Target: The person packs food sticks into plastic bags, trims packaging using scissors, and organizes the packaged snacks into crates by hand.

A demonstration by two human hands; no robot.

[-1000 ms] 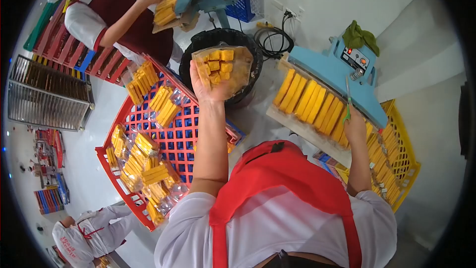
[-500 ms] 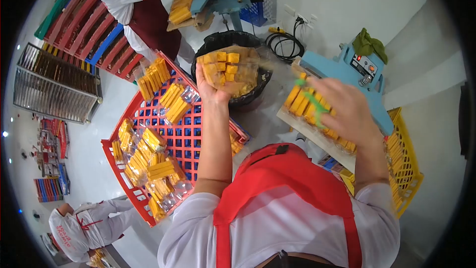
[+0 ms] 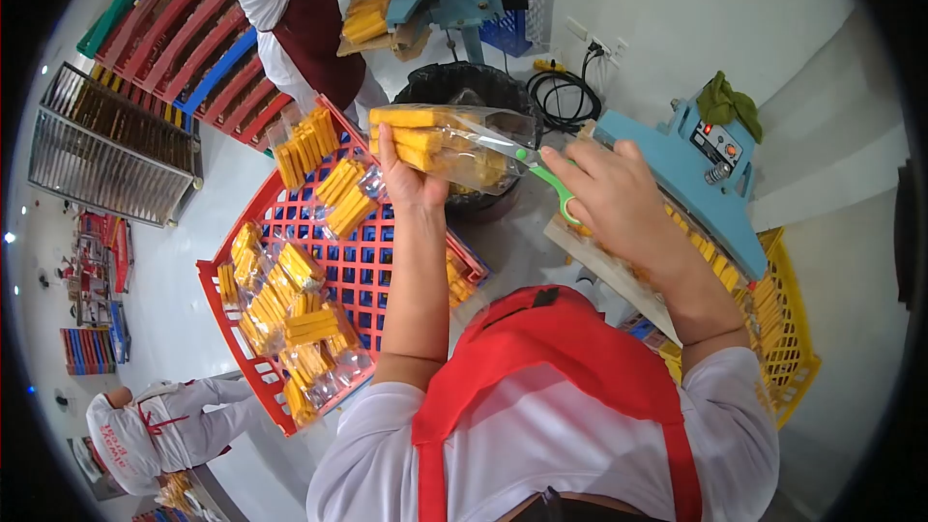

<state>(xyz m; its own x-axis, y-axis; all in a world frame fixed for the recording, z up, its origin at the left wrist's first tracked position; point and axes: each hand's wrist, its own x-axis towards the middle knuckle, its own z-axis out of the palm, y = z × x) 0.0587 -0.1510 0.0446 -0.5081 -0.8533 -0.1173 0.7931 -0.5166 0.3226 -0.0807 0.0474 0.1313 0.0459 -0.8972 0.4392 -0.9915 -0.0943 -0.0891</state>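
Where the scissors (image 3: 527, 157) were a blur over the right-hand board half a second ago, you have now brought them across to the middle, and their blades meet the loose, clear end of the bag of yellow sticks (image 3: 418, 140). You have also turned that bag, so the sticks show their long sides instead of their ends. That puts the spare film within the blades' reach, though whether they have bitten into it is too fine to tell. Your left hand (image 3: 414, 179) is grasping the filled end, thumb laid along it; your right hand (image 3: 619, 198) is closed around the green handles. The bag itself is held up in front of you, above the near side of the black-lined bin (image 3: 454, 79).

To your left, a red lattice crate (image 3: 371, 275) carries several filled bags, heaped toward its near left side. To your right stands a blue machine (image 3: 667, 174) with a green cloth (image 3: 732, 104) on top, a row of yellow sticks along its edge, and a yellow crate (image 3: 800, 362) beyond. Farther off, a co-worker (image 3: 314, 34) reaches over a similar machine (image 3: 454, 5); black cables (image 3: 561, 101) lie coiled by the wall.
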